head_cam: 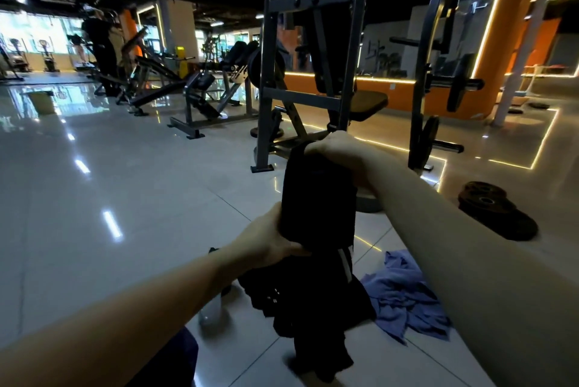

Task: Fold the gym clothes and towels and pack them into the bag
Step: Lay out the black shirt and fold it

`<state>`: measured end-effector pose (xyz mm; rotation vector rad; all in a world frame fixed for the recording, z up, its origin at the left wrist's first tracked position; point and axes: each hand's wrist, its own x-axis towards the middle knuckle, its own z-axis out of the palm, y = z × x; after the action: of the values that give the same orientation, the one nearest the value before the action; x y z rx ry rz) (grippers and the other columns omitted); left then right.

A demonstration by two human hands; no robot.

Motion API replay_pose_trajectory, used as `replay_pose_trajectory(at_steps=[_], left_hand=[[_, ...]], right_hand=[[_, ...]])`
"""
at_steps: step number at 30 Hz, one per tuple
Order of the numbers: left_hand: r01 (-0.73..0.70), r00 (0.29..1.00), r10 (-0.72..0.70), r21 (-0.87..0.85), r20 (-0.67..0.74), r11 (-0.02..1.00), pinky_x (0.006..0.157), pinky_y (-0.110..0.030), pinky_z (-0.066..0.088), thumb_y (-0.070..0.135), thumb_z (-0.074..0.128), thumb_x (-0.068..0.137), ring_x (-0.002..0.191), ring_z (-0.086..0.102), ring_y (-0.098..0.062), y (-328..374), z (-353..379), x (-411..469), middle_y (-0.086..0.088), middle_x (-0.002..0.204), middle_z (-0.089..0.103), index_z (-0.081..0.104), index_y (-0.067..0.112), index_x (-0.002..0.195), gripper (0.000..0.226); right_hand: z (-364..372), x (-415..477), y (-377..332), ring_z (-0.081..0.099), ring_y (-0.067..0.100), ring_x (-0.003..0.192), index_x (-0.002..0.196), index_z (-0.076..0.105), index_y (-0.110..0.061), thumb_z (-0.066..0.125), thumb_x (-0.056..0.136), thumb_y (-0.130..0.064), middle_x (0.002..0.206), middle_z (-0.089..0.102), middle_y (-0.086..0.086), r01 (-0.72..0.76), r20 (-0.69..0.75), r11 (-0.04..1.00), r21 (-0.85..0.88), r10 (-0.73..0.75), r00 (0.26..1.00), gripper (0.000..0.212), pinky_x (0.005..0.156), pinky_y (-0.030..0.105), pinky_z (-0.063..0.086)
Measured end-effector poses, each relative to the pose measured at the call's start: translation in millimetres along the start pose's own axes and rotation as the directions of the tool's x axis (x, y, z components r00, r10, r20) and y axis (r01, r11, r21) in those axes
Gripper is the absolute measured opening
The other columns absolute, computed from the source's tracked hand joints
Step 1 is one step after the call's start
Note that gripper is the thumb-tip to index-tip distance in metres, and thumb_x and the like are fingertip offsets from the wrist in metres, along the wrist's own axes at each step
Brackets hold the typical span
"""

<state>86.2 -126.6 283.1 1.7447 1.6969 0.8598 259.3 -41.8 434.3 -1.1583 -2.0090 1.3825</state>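
Observation:
A black garment (318, 198) with a white stripe hangs in the air in front of me, its lower part bunched and dangling toward the floor. My right hand (336, 151) grips its top end. My left hand (269, 239) grips it lower down, at the left edge. A crumpled blue towel (404, 295) lies on the tiled floor to the right, below my right forearm. No bag is in view.
A grey weight rack (269, 73) with a padded seat stands right ahead. Black weight plates (495, 208) lie on the floor at the right. A clear bottle (213, 311) lies by my left forearm. Benches and a standing person (100, 42) are at the far left.

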Motion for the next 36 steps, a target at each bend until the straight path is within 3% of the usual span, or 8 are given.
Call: replay_pose_trajectory(at_steps=[4,7,12,15,22,26,30,36], left_hand=[[0.015,0.994,-0.026,-0.102,-0.109,0.995,0.069,-0.019,0.051,0.025,0.073,0.092,0.085,0.069,-0.007,-9.2,-8.4,9.2,0.006,0.105,0.072,0.057,0.028,0.132,0.043],[0.066,0.99,-0.095,-0.254,-0.103,0.965,0.064,-0.023,0.053,0.012,0.063,0.098,0.075,0.071,-0.015,-5.6,-30.6,13.6,-0.004,0.095,0.076,0.068,0.017,0.114,0.018],[0.118,0.925,-0.223,-0.325,-0.307,0.938,0.049,-0.018,0.046,0.009,0.055,0.101,0.054,0.062,-0.006,6.2,-72.0,13.3,0.001,0.071,0.07,0.074,0.016,0.104,0.021],[0.039,0.893,-0.208,-0.392,-0.4,0.919,0.065,-0.029,0.049,0.01,0.053,0.102,0.071,0.066,-0.017,14.4,-83.6,10.8,-0.008,0.086,0.073,0.074,0.017,0.104,0.023],[-0.085,0.781,0.078,0.018,-0.619,0.996,0.058,-0.034,0.04,0.026,0.055,0.102,0.063,0.06,-0.017,47.0,-90.4,-8.2,-0.002,0.07,0.065,0.064,0.022,0.077,0.026],[-0.056,0.742,0.163,0.182,-0.65,0.982,0.055,-0.036,0.04,0.033,0.057,0.1,0.061,0.061,-0.02,66.4,-109.6,-32.5,-0.004,0.065,0.064,0.065,0.018,0.073,0.031],[-0.035,0.723,0.258,0.339,-0.641,0.94,0.055,-0.031,0.037,0.034,0.055,0.101,0.063,0.06,-0.013,81.2,-133.6,-60.8,0.005,0.068,0.064,0.067,0.025,0.078,0.027],[-0.183,0.643,0.537,0.572,-0.546,0.8,0.06,-0.043,0.054,0.043,0.051,0.1,0.066,0.064,-0.024,97.7,-152.6,-92.1,-0.001,0.075,0.068,0.071,0.018,0.097,0.032]], right_hand=[[-15.9,-2.0,1.5,0.068,0.023,0.095,0.117,0.062,-0.014,0.07,0.089,-0.039,0.109,0.068,0.011,-0.064,0.007,0.998,0.013,0.064,0.998,0.038,0.073,0.034,0.05],[-35.8,-5.0,9.3,0.063,0.02,0.089,0.102,0.059,-0.017,0.068,0.091,-0.044,0.1,0.064,0.007,-0.108,-0.061,0.993,-0.052,0.105,0.993,0.03,0.07,0.033,0.045],[-55.6,-8.9,31.3,0.061,0.016,0.084,0.108,0.064,-0.015,0.057,0.1,-0.038,0.094,0.063,0.005,-0.12,-0.124,0.992,-0.026,0.116,0.986,0.026,0.078,0.032,0.044],[-55.3,-10.9,48.5,0.06,0.011,0.074,0.112,0.067,-0.006,0.053,0.103,-0.035,0.086,0.062,0.003,-0.028,-0.104,0.998,0.055,0.034,0.994,0.033,0.068,0.027,0.044],[-38.8,-27.4,59.9,0.054,0.011,0.066,0.114,0.064,-0.007,0.042,0.108,-0.035,0.075,0.057,0.001,0.149,-0.25,0.97,0.191,-0.099,0.963,0.036,0.062,0.027,0.04],[-35.0,-63.4,41.7,0.063,0.013,0.088,0.117,0.059,-0.019,0.057,0.098,-0.044,0.101,0.064,0.001,0.207,-0.097,0.977,0.05,-0.201,0.975,0.031,0.073,0.025,0.046],[-40.4,-96.8,24.6,0.066,0.024,0.099,0.117,0.049,-0.025,0.074,0.088,-0.013,0.117,0.061,0.01,0.31,-0.031,0.924,-0.225,-0.324,0.945,0.041,0.082,0.037,0.055],[-58.7,-149.9,1.9,0.064,0.024,0.091,0.113,0.062,-0.007,0.052,0.095,0.006,0.113,0.062,0.02,0.45,-0.156,0.884,-0.127,-0.466,0.871,0.025,0.077,0.032,0.053]])
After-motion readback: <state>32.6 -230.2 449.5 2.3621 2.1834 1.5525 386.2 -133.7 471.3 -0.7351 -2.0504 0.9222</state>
